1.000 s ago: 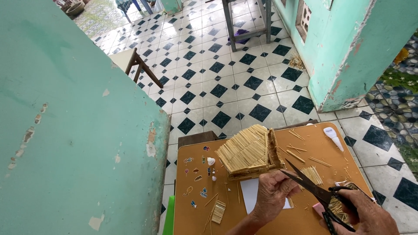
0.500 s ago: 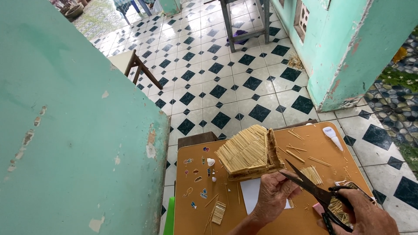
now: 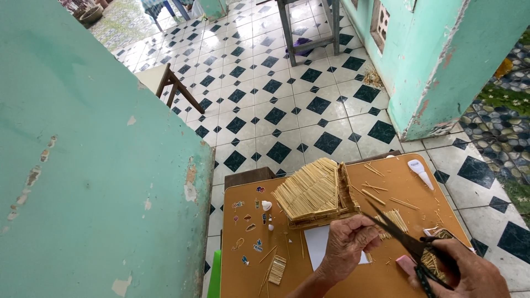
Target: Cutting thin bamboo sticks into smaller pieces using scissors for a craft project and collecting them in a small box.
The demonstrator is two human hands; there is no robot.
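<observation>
A small house model made of thin wooden sticks (image 3: 312, 193) stands on an orange table (image 3: 381, 276). My left hand (image 3: 348, 245) is just in front of the model's lower right edge, fingers pinched on a thin stick there. My right hand (image 3: 469, 270) holds black scissors (image 3: 406, 237), blades open and pointing up-left toward the left hand's fingertips. A loose bundle of sticks (image 3: 395, 221) lies behind the blades.
A white sheet of paper (image 3: 317, 245), small stickers and bits (image 3: 251, 223), a small stick bundle (image 3: 276, 269), a white tube (image 3: 420, 173) and scattered sticks lie on the table. A turquoise wall fills the left. Checkered tile floor, a stool and a pillar lie beyond.
The left hand has shifted slightly closer to the model's edge. The scissors stay almost where they were.
</observation>
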